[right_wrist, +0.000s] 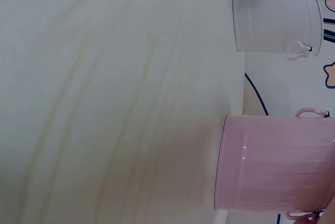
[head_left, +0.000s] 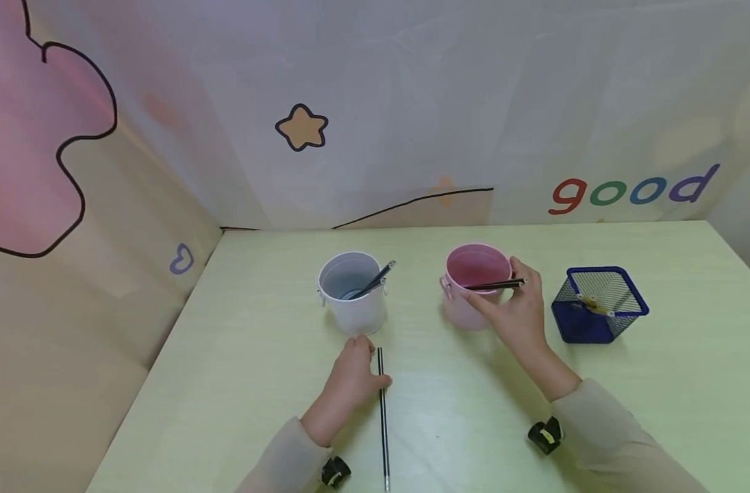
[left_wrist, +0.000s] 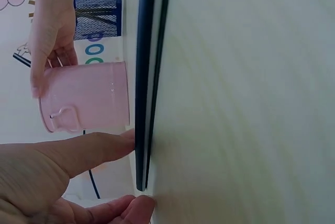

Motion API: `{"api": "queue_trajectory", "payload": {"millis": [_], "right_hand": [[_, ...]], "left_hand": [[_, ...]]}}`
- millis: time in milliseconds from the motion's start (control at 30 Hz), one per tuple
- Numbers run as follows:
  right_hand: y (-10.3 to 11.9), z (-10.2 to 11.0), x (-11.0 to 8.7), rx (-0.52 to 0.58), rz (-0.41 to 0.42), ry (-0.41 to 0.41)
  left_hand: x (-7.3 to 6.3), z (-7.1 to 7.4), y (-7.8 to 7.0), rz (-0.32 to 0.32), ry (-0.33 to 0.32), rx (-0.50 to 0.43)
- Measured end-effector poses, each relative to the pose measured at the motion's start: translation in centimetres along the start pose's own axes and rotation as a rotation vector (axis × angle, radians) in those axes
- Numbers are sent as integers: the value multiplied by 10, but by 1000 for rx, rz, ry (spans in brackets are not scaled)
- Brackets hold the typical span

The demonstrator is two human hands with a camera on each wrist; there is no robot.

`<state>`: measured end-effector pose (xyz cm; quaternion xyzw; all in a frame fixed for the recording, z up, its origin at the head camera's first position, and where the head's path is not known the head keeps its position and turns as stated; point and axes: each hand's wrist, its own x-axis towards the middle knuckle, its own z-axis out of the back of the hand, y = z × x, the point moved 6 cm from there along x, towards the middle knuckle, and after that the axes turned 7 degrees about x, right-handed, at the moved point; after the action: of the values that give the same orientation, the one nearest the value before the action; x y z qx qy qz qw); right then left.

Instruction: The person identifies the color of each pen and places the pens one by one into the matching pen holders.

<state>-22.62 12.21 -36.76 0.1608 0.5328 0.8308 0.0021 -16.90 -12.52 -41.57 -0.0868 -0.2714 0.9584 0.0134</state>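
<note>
A long, thin black pencil-like stick with a pale stripe lies on the table. My left hand is beside its far end; in the left wrist view the thumb touches the stick's side, while the fingertips lie just past its end. With my right hand I grip the rim of a pink bucket, thumb at the near side and fingers at the right. Dark sticks lean out of that bucket. Behind my left hand stands a white bucket with dark sticks inside.
A blue mesh pen holder stands right of the pink bucket, with yellowish sticks inside. A printed backdrop rises behind the pale green table and along its left side.
</note>
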Motion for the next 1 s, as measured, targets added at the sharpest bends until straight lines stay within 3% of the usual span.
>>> {"api": "queue_trajectory", "payload": {"millis": [367,633,1000], "right_hand": [[0,-2,0,-22,11,-23],[0,-4,1,-13,4,-13],[0,-3,1,-13,17,-16]], "left_hand": [[0,-1,3,-13,20,-32],[-1,-4,2,36,72,-36],[-1,-6,2,80,88,-42]]}}
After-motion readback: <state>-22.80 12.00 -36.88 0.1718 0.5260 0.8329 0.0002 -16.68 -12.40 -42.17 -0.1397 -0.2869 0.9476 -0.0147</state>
